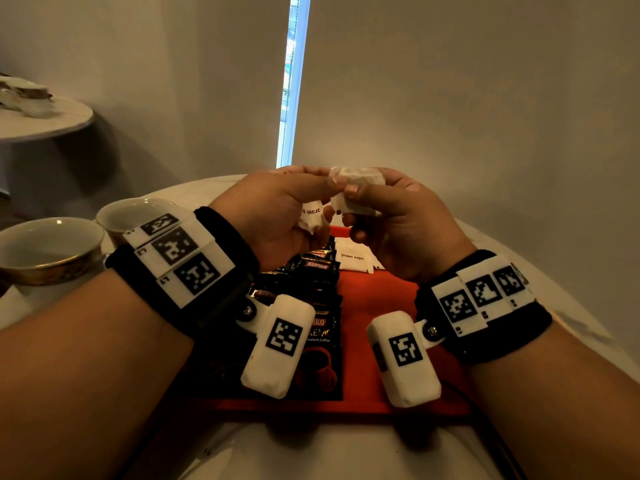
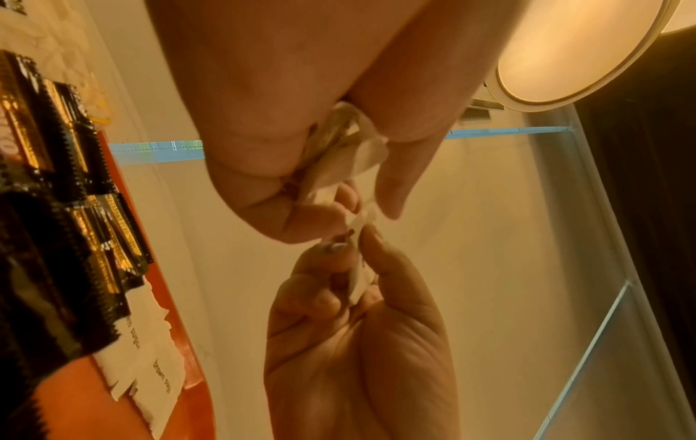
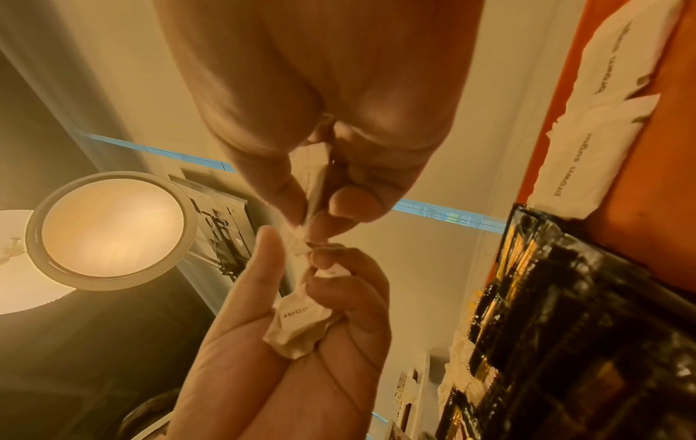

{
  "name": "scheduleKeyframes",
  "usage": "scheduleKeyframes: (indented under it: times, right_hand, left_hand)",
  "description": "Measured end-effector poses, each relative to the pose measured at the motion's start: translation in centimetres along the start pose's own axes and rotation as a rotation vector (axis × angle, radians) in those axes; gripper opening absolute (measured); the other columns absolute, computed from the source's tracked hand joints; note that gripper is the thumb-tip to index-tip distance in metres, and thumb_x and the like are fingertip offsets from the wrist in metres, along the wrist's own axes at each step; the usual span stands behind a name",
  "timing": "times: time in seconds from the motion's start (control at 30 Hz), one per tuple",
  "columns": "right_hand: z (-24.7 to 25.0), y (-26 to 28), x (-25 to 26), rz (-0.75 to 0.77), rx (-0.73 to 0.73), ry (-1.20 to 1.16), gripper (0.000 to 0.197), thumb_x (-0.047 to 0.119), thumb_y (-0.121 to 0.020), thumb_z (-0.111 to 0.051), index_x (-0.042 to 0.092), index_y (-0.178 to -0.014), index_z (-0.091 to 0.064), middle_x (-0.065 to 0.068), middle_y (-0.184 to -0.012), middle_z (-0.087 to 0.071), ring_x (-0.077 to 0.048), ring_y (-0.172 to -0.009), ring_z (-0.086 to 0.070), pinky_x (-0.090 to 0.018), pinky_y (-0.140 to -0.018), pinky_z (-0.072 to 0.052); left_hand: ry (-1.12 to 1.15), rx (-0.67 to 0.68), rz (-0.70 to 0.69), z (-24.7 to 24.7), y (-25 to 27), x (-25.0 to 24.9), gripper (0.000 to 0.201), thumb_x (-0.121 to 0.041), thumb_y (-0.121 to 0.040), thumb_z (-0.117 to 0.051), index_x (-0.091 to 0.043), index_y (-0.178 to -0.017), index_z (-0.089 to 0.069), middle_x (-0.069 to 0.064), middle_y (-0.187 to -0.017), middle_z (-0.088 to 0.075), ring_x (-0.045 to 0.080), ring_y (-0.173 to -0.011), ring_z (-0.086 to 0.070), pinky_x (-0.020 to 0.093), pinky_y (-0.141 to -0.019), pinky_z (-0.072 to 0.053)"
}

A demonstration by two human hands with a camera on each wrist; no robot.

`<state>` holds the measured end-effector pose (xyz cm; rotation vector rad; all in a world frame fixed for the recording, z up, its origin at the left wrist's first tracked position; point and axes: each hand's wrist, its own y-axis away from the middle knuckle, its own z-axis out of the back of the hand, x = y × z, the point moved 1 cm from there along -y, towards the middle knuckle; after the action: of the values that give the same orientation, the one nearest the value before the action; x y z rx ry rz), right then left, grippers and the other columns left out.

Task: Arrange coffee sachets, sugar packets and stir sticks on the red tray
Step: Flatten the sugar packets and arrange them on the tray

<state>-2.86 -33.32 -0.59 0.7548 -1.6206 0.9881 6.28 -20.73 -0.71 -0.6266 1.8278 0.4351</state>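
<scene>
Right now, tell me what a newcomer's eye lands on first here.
First, the two hands raised over the middle of the tray: the left hand and right hand each pinch crumpled white sugar packets. Below them the red tray stands out, with a row of black coffee sachets along its left side and flat sugar packets at its far end. Two cups sit to the left.

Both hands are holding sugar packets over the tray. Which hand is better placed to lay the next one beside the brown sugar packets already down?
Probably the right hand: it pinches a sugar packet almost directly above the packets lying on the red tray. The left hand hovers over the coffee sachets.
</scene>
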Motion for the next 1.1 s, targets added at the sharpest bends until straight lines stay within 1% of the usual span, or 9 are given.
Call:
scheduleKeyframes:
  times: [0.1, 0.17, 0.27, 0.4, 0.6, 0.7, 0.83, 1.0, 1.1]
  right_hand:
    - [0.0, 0.0, -0.1, 0.014, 0.027, 0.021, 0.024, 0.007, -0.088, -0.064, 0.001, -0.111, -0.063, -0.012, -0.085, -0.065, -0.017, -0.059, -0.056, -0.026, -0.049, -0.038]
    - [0.0, 0.0, -0.1, 0.025, 0.032, 0.051, 0.034, 0.021, -0.086, -0.064, 0.002, -0.114, -0.064, -0.011, -0.09, -0.066, -0.017, -0.062, -0.059, -0.027, -0.051, -0.038]
    - [0.2, -0.2, -0.1, 0.025, -0.044, 0.054, 0.028, 0.031, -0.092, -0.063, 0.007, -0.107, -0.065, -0.007, -0.086, -0.068, -0.016, -0.064, -0.062, -0.029, -0.055, -0.04]
    - [0.3, -0.4, -0.3, 0.036, -0.104, 0.057, 0.02, 0.024, -0.097, -0.058, 0.006, -0.105, -0.063, -0.005, -0.08, -0.068, -0.016, -0.062, -0.061, -0.03, -0.054, -0.041]
    - [0.6, -0.6, -0.4, 0.049, -0.1, 0.096, 0.017, 0.023, -0.098, -0.059, 0.007, -0.097, -0.065, -0.004, -0.076, -0.069, -0.016, -0.062, -0.058, -0.029, -0.053, -0.042]
    - [0.9, -0.7, -0.5, 0.057, -0.097, 0.104, 0.012, 0.019, -0.097, -0.061, 0.009, -0.092, -0.066, -0.005, -0.076, -0.069, -0.016, -0.062, -0.056, -0.03, -0.052, -0.041]
    - [1.5, -0.8, -0.2, 0.075, -0.097, 0.164, 0.008, 0.018, -0.096, -0.063, 0.014, -0.09, -0.068, -0.006, -0.083, -0.072, -0.019, -0.069, -0.06, -0.03, -0.054, -0.043]
    - [3.2, -1.5, 0.6, 0.056, -0.138, 0.115, 0.006, 0.015, -0.096, -0.062, 0.012, -0.094, -0.067, -0.009, -0.086, -0.073, -0.022, -0.07, -0.058, -0.027, -0.052, -0.041]
    - [5.4, -2.0, 0.8, 0.021, -0.27, 0.057, 0.006, 0.014, -0.097, -0.062, 0.012, -0.096, -0.068, -0.009, -0.088, -0.072, -0.016, -0.065, -0.057, -0.025, -0.048, -0.038]
  left_hand:
    - [-0.002, -0.039, -0.019, 0.1, -0.2, 0.0, 0.006, -0.01, -0.088, -0.066, -0.014, -0.091, -0.064, 0.011, -0.089, -0.066, 0.016, -0.065, -0.057, 0.027, -0.053, -0.046]
    - [0.004, -0.066, -0.017, 0.2, -0.2, -0.1, 0.006, -0.011, -0.091, -0.064, -0.015, -0.088, -0.064, 0.012, -0.091, -0.066, 0.018, -0.067, -0.057, 0.027, -0.052, -0.047]
    - [-0.003, -0.09, -0.023, 0.2, -0.3, -0.2, 0.007, -0.011, -0.092, -0.064, -0.016, -0.088, -0.065, 0.013, -0.095, -0.066, 0.019, -0.07, -0.055, 0.027, -0.052, -0.047]
    - [-0.006, -0.098, -0.021, 0.1, -0.3, -0.2, 0.003, -0.017, -0.094, -0.063, -0.015, -0.092, -0.063, 0.011, -0.09, -0.064, 0.018, -0.068, -0.052, 0.027, -0.051, -0.046]
    - [-0.005, -0.133, 0.007, 0.2, -0.4, -0.2, 0.012, -0.026, -0.095, -0.062, -0.015, -0.096, -0.062, 0.008, -0.086, -0.063, 0.018, -0.07, -0.049, 0.026, -0.051, -0.044]
    - [-0.002, -0.139, -0.008, 0.3, -0.4, -0.2, 0.01, -0.024, -0.095, -0.062, -0.014, -0.094, -0.061, 0.008, -0.084, -0.065, 0.018, -0.07, -0.051, 0.025, -0.05, -0.044]
    - [0.013, -0.142, -0.013, 0.4, -0.5, -0.1, 0.006, -0.017, -0.094, -0.063, -0.014, -0.089, -0.062, 0.014, -0.098, -0.068, 0.024, -0.082, -0.056, 0.026, -0.052, -0.045]
    - [0.077, -0.162, -0.001, 0.2, -0.4, -0.2, 0.007, -0.013, -0.092, -0.064, -0.016, -0.086, -0.066, 0.003, -0.084, -0.058, 0.015, -0.068, -0.055, 0.024, -0.049, -0.043]
    - [0.136, -0.168, 0.004, 0.2, -0.3, -0.3, 0.013, -0.006, -0.093, -0.054, -0.013, -0.093, -0.065, 0.006, -0.092, -0.053, 0.015, -0.066, -0.053, 0.023, -0.047, -0.042]
